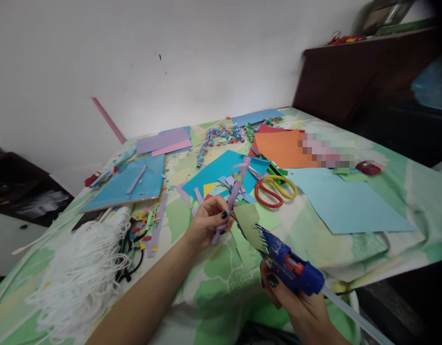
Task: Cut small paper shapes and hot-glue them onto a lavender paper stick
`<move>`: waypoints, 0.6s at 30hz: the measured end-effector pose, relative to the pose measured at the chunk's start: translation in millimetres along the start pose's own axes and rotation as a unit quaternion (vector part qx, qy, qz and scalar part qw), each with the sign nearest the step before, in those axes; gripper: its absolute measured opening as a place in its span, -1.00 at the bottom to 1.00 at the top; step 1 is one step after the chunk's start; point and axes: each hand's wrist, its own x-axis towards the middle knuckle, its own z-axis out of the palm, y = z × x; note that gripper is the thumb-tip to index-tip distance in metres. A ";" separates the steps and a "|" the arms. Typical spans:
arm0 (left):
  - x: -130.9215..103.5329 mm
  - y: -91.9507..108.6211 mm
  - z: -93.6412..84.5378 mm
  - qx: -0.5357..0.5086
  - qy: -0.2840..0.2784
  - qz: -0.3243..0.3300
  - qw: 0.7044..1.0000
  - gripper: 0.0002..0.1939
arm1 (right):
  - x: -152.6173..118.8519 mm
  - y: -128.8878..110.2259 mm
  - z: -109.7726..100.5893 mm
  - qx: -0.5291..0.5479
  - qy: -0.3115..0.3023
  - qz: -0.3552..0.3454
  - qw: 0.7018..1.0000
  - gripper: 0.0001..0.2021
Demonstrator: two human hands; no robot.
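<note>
My left hand (212,219) is pinched closed on the purple strip (238,182), thumb and fingers near its lower end, while the rest slants up and away from me over the scraps (207,188). My right hand (296,299) is wrapped around the glue gun (290,266), its front end pointing toward my left fingers and its clear glue stick (353,311) poking out of the back. A fringed green paper (250,224) lies over the front of the gun, hiding part of it; I can't tell whether it is stuck there. Just beyond my hands, the blue sheet (206,170) lies partly under the scraps, and the scissors (274,188), one handle red and one yellow, rest beside them with their blades toward the back. To the right are the orange sheet (278,148) and, nearer me, the pale blue sheet (357,203). To my left the white cord (80,278) sits in a loose heap, with the blue pad (130,184) behind it. Farther back lie a garland (205,143) of curled paper and the purple sheet (159,140), all on the patterned green and white cloth (221,292).
</note>
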 end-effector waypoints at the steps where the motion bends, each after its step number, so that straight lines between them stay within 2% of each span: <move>1: 0.0 -0.3 -0.4 -0.001 0.001 -0.001 1.000 -0.75 | -0.5 0.3 0.1 0.003 0.000 0.008 1.000 -0.79; 6: 0.0 -0.8 -0.9 0.001 0.004 -0.003 1.000 -0.76 | -1.1 0.1 0.5 0.004 0.002 0.023 1.000 -0.76; 11: 0.0 1.4 3.0 -0.006 -0.008 0.007 1.000 -0.79 | -2.7 5.4 -4.8 -0.021 0.019 0.002 1.000 -0.74; 15: 0.6 1.9 2.9 -0.013 -0.024 0.011 1.000 -0.81 | -7.2 19.0 -26.9 -0.093 0.090 -0.018 0.991 -0.84; 18: 0.8 1.9 1.4 -0.014 -0.028 0.009 0.999 -0.81 | -2.5 24.3 -55.9 -0.098 0.136 -0.029 0.985 -0.90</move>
